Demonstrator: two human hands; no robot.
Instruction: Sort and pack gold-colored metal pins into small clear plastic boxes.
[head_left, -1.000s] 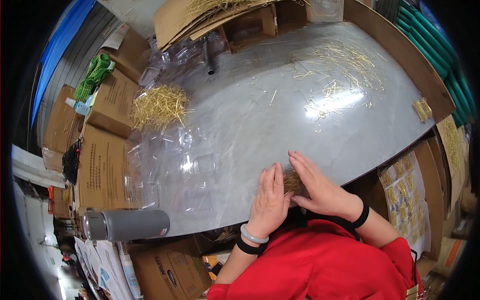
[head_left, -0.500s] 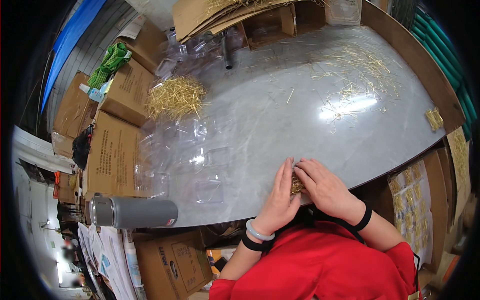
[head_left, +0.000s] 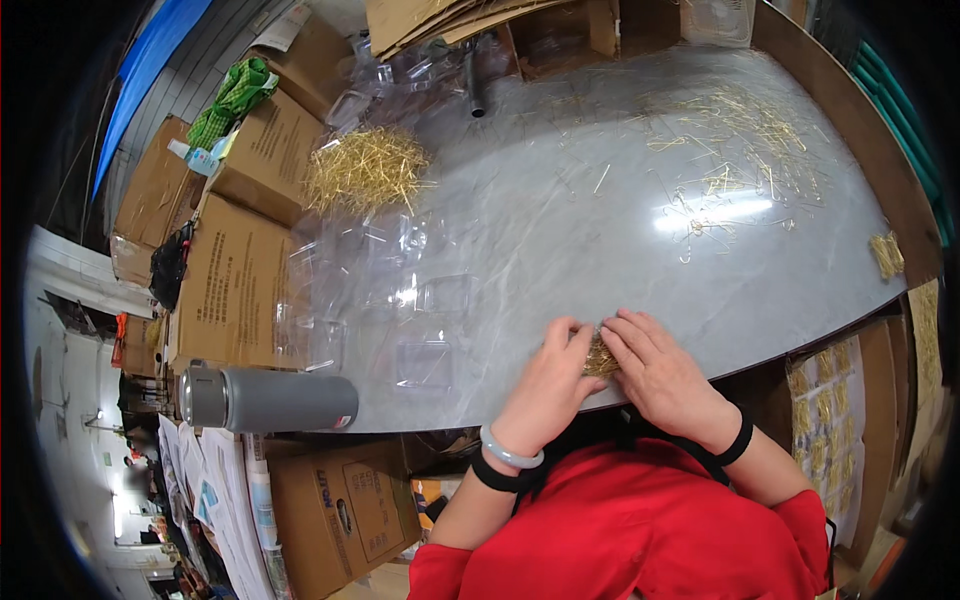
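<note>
Between my hands, at the table's near edge, is a small bundle of gold wire hooks. My left hand grips its left side with bent fingers. Against the other side, my right hand presses with its fingers held together and slanting over the top. Part of the bundle is covered by my fingers. Farther off on the right lie scattered gold hooks. A big heap of gold hooks sits at the far left, beside clear plastic boxes.
A grey bottle lies along the left near edge. Cardboard boxes stand along the left side. A small hook bundle rests by the right-hand cardboard wall. Below the edge at right is a box of packed bundles.
The view has shifted slightly. My left fingers have bent and spread a little from the right hand, so more of the gold bundle shows between them.
</note>
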